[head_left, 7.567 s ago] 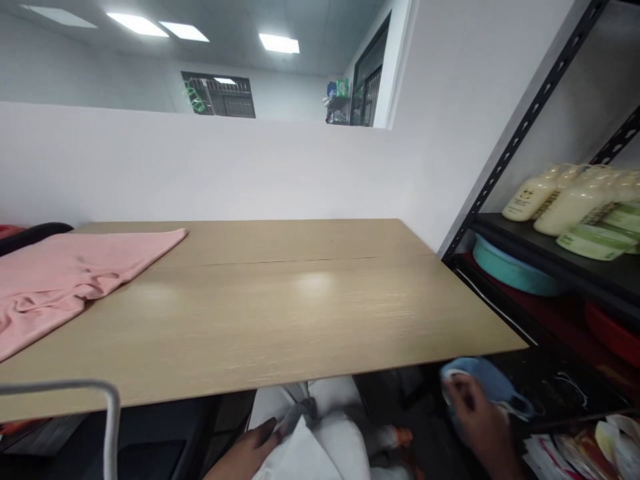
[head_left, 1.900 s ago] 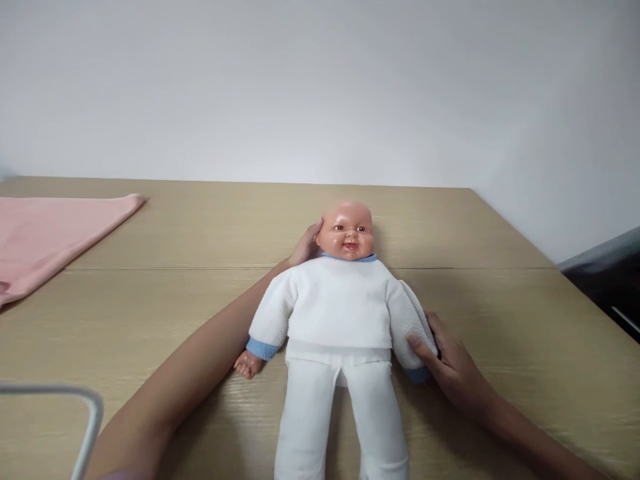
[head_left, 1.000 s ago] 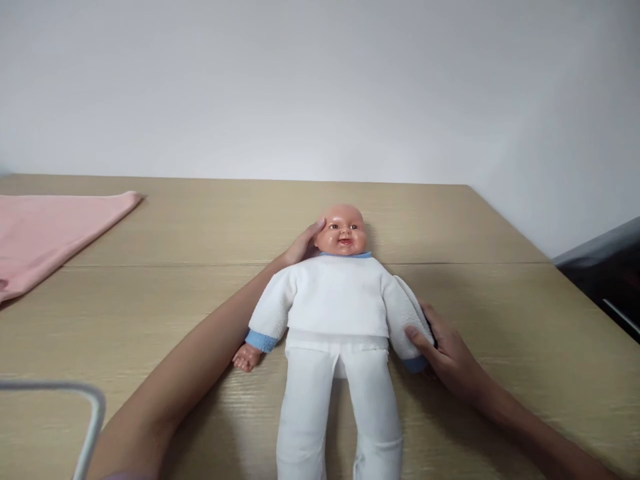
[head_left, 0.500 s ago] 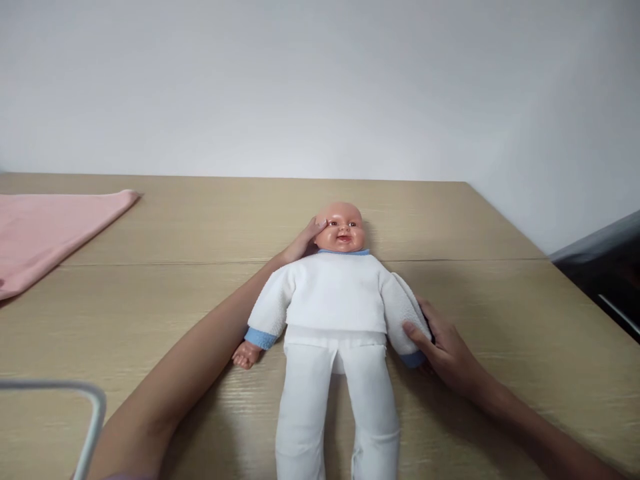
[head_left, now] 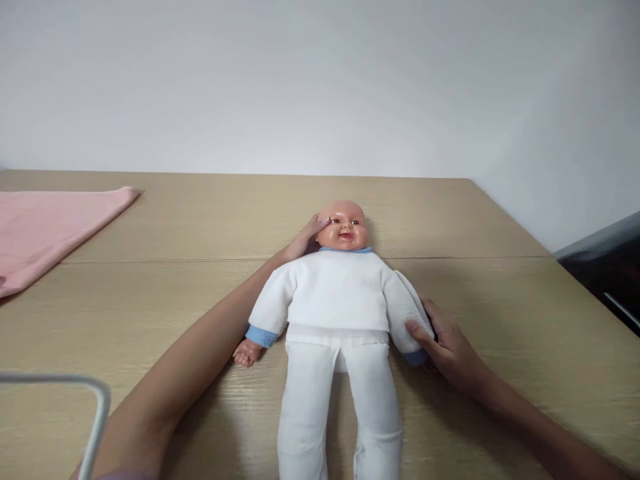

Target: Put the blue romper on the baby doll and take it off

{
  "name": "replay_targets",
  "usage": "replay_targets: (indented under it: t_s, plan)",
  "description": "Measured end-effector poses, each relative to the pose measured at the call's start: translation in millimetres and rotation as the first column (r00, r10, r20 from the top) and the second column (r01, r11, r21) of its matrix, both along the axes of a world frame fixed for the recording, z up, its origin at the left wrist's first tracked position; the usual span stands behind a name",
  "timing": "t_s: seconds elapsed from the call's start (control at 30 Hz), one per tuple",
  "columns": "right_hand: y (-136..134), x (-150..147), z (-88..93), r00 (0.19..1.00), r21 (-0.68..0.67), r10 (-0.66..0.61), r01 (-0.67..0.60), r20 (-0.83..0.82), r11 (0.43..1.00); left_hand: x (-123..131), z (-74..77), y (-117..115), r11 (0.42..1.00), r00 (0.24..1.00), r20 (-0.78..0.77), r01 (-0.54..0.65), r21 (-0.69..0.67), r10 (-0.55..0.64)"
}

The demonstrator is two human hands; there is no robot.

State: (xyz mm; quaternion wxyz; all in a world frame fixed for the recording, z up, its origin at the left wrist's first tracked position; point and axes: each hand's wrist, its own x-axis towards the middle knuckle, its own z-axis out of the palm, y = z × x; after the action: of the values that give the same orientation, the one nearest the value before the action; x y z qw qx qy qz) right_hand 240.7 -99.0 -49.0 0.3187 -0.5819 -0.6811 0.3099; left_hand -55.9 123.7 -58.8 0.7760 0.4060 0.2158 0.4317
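A baby doll (head_left: 338, 293) lies face up on the table, dressed in a white fleece top with blue collar and cuffs and white trousers. My left hand (head_left: 309, 237) cups the side of the doll's bald head (head_left: 345, 217), its thumb beside one eye and the other fingers hidden behind. My right hand (head_left: 445, 343) is closed around the sleeve (head_left: 407, 310) on the other side, thumb on top above the blue cuff (head_left: 415, 358). The doll's other arm rests beside my left forearm, its small bare hand (head_left: 247, 353) showing. The doll's feet are out of frame.
A folded pink cloth (head_left: 55, 233) lies on the wooden table (head_left: 225, 220) at the far left. In the lower left corner stands a pale bent tube (head_left: 103, 407). Beyond the table's right edge is a dark object (head_left: 610, 267); a plain wall (head_left: 300, 87) rises behind.
The view has shifted slightly. Both hands keep their hold on the doll, with no clear movement between them and it.
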Motion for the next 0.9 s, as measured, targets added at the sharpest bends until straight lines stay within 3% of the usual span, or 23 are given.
replay_targets:
  t_s: [0.43,0.7,0.9]
  plan:
    - [0.3,1.1,-0.9,1.000,-0.008,-0.006,0.006,0.015,1.000,0.7,-1.3,2.8,0.998,0.999,-0.007,0.048,0.027,-0.048]
    - [1.1,1.8,0.1,1.000,-0.014,0.000,0.000,0.014,1.000,-0.9,1.9,2.5,1.000,1.000,-0.015,0.022,0.006,-0.022]
    - [1.0,1.8,0.1,1.000,-0.027,-0.016,0.016,0.011,0.999,2.7,2.9,5.6,0.996,0.999,-0.029,-0.027,0.083,0.030]
